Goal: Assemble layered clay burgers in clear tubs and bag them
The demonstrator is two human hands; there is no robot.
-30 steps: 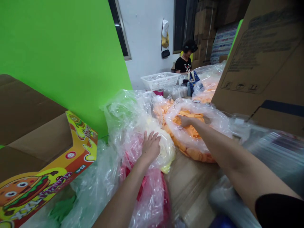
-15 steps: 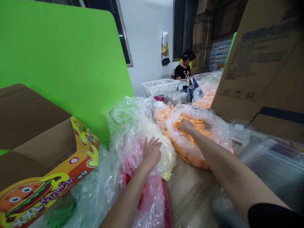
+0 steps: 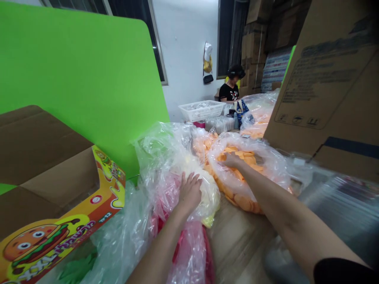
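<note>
- The right hand [image 3: 233, 160] was down in the open mouth of a clear plastic bag [image 3: 274, 165] heaped with orange disc-shaped crackers [image 3: 241, 202]. Its fingers [image 3: 224, 159] were bent among them; I could not tell whether they held any.
- The left hand [image 3: 190, 192] lay on a clear bag of something pale yellow [image 3: 209, 199], its fingers [image 3: 192, 180] spread wide, pressing down and holding nothing.
- The crackers looked thin and brittle to me, so a hard press or a careless squeeze could have cracked them.
- The open bag slumped low on one side, so a knock from the right forearm could have spilled crackers onto the counter [image 3: 237, 246].
- Slippery loose film and a red plastic bag [image 3: 189, 252] crowded the hands, and a snagged sheet could have dragged the yellow bag askew.
- The counter had a pale wood-grain surface, with a printed burger carton [image 3: 59, 236] at the left and a plain cardboard carton [image 3: 325, 90] at the right.
- Beyond a bright green board [image 3: 74, 79], a co-worker [image 3: 229, 92] sat by a white plastic basket [image 3: 201, 111], with stacked cartons [image 3: 253, 51] against the far wall.
</note>
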